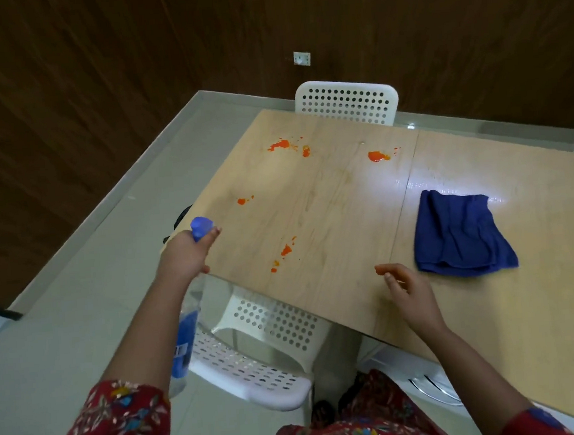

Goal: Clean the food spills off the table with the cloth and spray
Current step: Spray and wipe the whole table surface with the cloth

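Left hand (185,256): at the table's left corner, fingers wrapped round the neck of the spray bottle (187,342), gripping it; sleeve red with floral print. Spray bottle: clear body with blue liquid, blue head pointing over the tabletop, body hanging below the table edge beside the forearm. Near chair (254,340): white, perforated, tucked under the near edge. Table (329,207): light wood, two panels meeting at a seam. Food spills: four orange patches on the left panel, one at the far left (280,145), one small just ahead of the bottle head (244,200), one streak near the near edge (285,250), one by the seam (378,156). Far chair (347,102): white, perforated, at the far edge. Right hand (411,293): over the near edge, fingers loosely curled, holding nothing; contact with the table cannot be told. Cloth (462,234): dark blue, folded, flat on the right panel, just beside the right hand, apart from every spill.
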